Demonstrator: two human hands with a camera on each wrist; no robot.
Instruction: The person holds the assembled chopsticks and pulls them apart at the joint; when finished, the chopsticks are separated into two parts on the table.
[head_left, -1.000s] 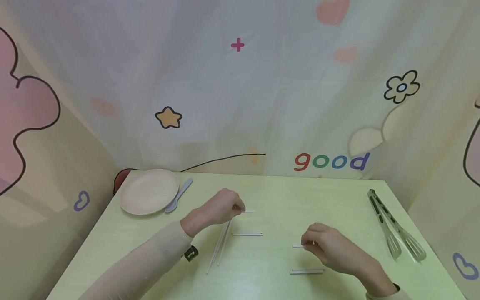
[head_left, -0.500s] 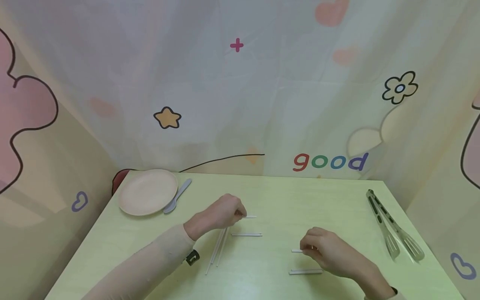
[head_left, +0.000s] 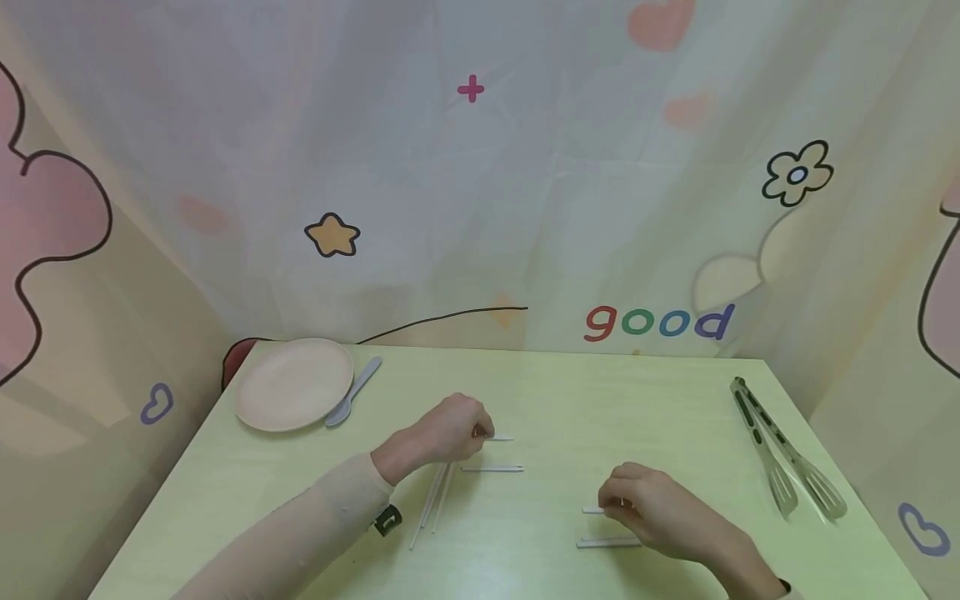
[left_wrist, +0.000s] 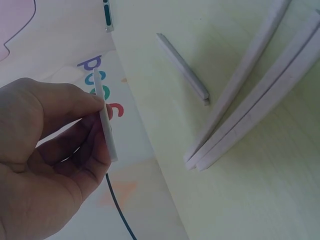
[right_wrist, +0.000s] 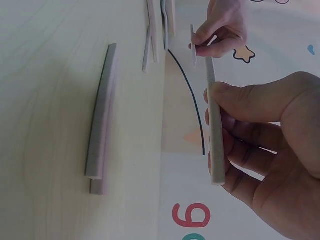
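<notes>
My left hand (head_left: 450, 427) pinches a short white stick (left_wrist: 105, 125) between thumb and fingers, above the middle of the table. Two similar short sticks (head_left: 491, 469) lie side by side just nearer me. Several long, thin white sticks (left_wrist: 250, 100) lie lengthwise below that hand, their far ends hidden by it in the head view. At the right, my right hand (head_left: 660, 510) grips another short white stick (right_wrist: 215, 135) along its length, thumb on one side and fingers on the other. Beneath it rests a second pair of short sticks (right_wrist: 102, 120), placed close together.
A pale round plate (head_left: 295, 385) sits at the table's back left, with a grey spoon (head_left: 355, 392) beside its rim. Metal tongs (head_left: 783, 450) with slotted ends lie along the right side. A printed cloth (head_left: 420, 167) walls in the table's back and sides.
Both hands have come down a little in the head view, each keeping its short stick. The sticks on the table have stayed where they were.
</notes>
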